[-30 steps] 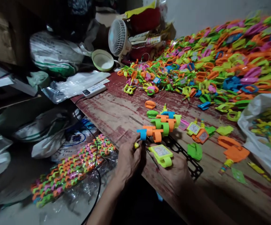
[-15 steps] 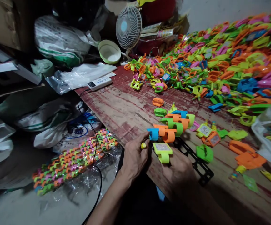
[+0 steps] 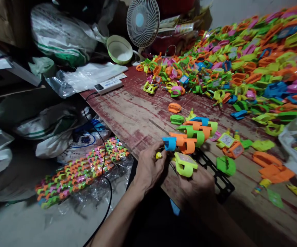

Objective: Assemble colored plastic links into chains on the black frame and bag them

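Note:
My left hand [image 3: 148, 168] is closed at the table edge, its fingers pinched around a small yellow piece [image 3: 158, 155], mostly hidden. My right hand [image 3: 198, 185] grips a yellow-green plastic toy watch [image 3: 186, 165], its curved band facing me and its square face tilted up. Just beyond both hands, blue, orange and green toy watches [image 3: 188, 145] stand in staggered rows. A black slotted frame [image 3: 220, 181] lies partly under the rows and my right hand. Beside the frame rests a loose green toy watch [image 3: 225, 165].
A big heap of colourful toy watches [image 3: 253, 75] covers the table's far right. A fan [image 3: 143, 24], a bowl [image 3: 119, 49] and a white power strip [image 3: 108, 85] stand at the back. Below left, bagged watches [image 3: 81, 171] lie near a hanging black cable [image 3: 110, 195].
The yellow-green toy watch in my right hand has tilted and shifted slightly right and up. My left hand stays nearly in place. The view has moved slightly.

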The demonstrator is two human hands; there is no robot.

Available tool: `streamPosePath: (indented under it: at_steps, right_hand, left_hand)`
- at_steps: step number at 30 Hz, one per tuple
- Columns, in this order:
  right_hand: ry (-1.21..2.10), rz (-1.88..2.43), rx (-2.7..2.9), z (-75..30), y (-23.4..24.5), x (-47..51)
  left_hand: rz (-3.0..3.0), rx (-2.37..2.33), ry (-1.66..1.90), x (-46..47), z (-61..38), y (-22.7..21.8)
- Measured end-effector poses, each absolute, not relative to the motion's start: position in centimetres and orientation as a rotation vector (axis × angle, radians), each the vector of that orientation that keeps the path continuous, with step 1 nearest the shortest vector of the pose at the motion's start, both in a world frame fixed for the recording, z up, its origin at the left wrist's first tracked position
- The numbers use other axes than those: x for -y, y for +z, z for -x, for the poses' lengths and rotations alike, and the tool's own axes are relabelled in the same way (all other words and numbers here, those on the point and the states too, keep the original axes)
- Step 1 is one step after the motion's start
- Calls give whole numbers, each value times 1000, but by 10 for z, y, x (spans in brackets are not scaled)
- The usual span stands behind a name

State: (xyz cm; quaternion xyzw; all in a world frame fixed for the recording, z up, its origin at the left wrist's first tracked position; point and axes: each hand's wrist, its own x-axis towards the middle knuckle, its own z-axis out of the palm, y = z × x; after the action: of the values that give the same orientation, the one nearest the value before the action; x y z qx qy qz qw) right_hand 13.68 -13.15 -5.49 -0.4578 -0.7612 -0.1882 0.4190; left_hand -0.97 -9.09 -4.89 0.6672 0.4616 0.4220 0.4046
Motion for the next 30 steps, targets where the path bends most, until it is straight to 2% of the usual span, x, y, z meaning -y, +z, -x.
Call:
streamPosePath:
  at_steps: [10,16,22,30]
  right_hand:
    - [-471,1308,1879,-125,-48,132]
    - [-553,1151,2039,-137,-51,126]
    - [-357,1321,1960,-128,-43,128]
    - [-545,1319,1933,-124,-53,127]
  left_hand:
    - [-1813,-1195,1034,89,13,-50]
    - [-1802,-1228,1038,89,12,-51]
    - [-1845,-1178,1080,88,13,-53]
    - [-1810,-1165,1070,87,13,-55]
